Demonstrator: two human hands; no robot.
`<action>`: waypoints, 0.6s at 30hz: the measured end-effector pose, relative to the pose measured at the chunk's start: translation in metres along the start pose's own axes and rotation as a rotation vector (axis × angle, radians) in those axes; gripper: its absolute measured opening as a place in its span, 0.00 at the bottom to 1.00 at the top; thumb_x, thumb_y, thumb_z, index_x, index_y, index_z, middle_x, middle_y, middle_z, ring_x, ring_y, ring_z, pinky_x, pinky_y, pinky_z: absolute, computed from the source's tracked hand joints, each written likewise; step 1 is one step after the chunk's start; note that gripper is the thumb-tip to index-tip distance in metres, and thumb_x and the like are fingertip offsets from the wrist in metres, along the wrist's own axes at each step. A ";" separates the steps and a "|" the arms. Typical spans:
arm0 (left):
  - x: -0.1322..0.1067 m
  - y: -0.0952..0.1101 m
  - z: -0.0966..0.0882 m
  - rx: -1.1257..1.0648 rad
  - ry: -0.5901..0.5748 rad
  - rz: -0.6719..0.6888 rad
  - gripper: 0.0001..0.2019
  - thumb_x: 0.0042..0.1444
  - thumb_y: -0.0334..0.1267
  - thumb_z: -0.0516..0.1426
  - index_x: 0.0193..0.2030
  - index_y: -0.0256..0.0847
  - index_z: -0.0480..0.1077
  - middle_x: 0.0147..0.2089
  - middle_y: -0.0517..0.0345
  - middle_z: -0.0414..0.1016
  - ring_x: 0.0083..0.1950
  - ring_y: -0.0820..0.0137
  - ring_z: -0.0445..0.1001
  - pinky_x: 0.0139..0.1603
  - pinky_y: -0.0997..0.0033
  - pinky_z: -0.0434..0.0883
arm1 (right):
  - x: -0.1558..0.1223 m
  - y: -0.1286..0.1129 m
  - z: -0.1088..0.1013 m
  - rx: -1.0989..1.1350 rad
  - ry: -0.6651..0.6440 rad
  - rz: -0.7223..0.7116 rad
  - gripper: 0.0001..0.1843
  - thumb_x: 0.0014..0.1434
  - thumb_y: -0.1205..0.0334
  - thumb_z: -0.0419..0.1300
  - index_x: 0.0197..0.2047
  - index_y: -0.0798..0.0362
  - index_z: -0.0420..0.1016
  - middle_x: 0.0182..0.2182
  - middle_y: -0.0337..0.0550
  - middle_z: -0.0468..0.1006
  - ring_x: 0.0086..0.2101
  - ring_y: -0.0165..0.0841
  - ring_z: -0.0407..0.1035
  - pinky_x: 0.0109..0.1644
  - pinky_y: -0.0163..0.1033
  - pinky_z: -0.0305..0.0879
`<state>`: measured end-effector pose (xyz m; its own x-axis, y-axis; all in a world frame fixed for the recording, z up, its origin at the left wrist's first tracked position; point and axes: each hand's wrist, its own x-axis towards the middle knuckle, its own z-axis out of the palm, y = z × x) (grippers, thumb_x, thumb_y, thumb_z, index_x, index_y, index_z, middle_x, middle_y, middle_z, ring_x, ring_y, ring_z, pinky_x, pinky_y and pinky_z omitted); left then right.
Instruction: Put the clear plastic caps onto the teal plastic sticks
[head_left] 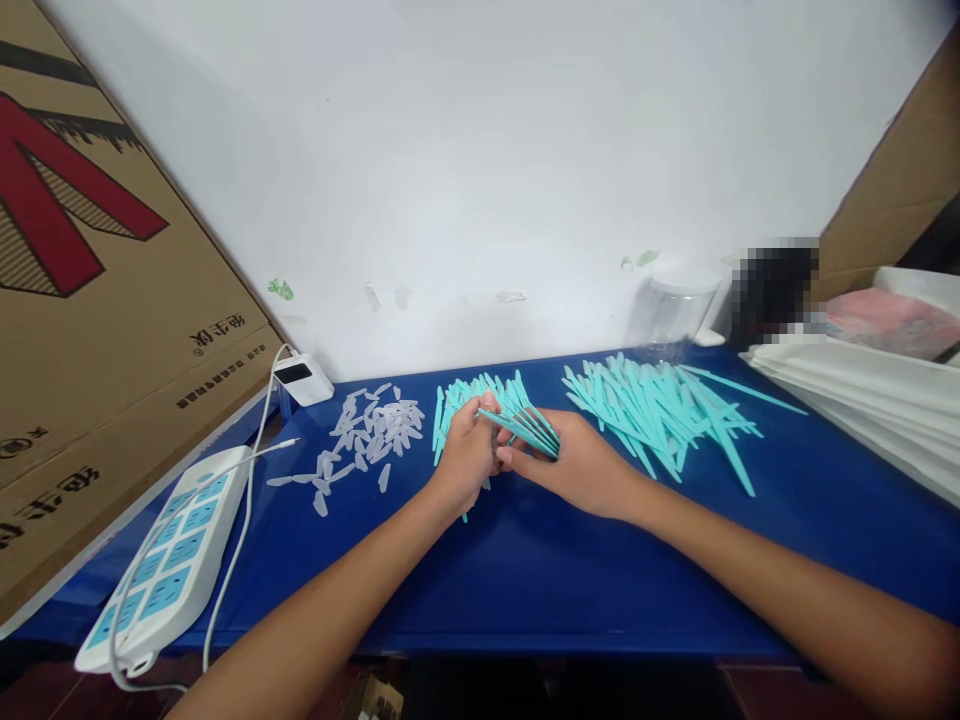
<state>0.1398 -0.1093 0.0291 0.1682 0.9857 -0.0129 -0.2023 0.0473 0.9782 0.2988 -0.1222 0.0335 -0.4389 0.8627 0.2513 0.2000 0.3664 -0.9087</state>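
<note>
My right hand [581, 465] is closed around a bundle of thin turquoise plastic sticks [525, 425], fanned out over its fingers. My left hand [465, 455] is closed too, pinching the end of one stick in that bundle. Both hands hover just above the blue table [525, 570]. Behind them lies a small pile of turquoise sticks [469, 395]. A larger heap of the same sticks [660, 410] spreads out to the right. Left of my hands lies a scatter of small clear plastic caps [367, 430].
A white power strip [169, 560] with a cable lies at the left table edge, with a white charger [302, 380] behind it. A cardboard box [97, 300] leans at left. A clear jar [675, 310] stands by the wall; stacked white sheets [877, 400] fill the right.
</note>
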 end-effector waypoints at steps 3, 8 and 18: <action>0.000 -0.002 0.000 -0.008 0.003 0.037 0.22 0.61 0.59 0.61 0.35 0.44 0.59 0.23 0.69 0.58 0.20 0.77 0.59 0.18 0.80 0.54 | 0.000 0.000 0.004 0.049 0.013 0.023 0.08 0.61 0.57 0.68 0.42 0.51 0.79 0.33 0.40 0.84 0.34 0.38 0.78 0.39 0.41 0.72; 0.002 -0.008 -0.002 0.092 0.084 0.081 0.20 0.64 0.59 0.57 0.38 0.44 0.61 0.25 0.69 0.59 0.20 0.78 0.57 0.20 0.79 0.58 | 0.003 -0.002 0.004 0.096 0.048 0.023 0.05 0.62 0.59 0.65 0.38 0.51 0.80 0.32 0.41 0.85 0.34 0.37 0.80 0.41 0.40 0.73; 0.005 -0.008 -0.007 0.243 0.120 0.172 0.21 0.65 0.60 0.57 0.38 0.43 0.67 0.21 0.68 0.61 0.19 0.77 0.58 0.21 0.77 0.57 | 0.006 -0.002 -0.008 -0.062 0.130 0.027 0.07 0.59 0.62 0.64 0.33 0.53 0.83 0.29 0.41 0.84 0.31 0.36 0.76 0.36 0.39 0.69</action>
<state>0.1353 -0.1034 0.0196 0.0340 0.9886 0.1465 0.0213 -0.1473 0.9889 0.3023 -0.1150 0.0394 -0.3162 0.9088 0.2722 0.2657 0.3603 -0.8942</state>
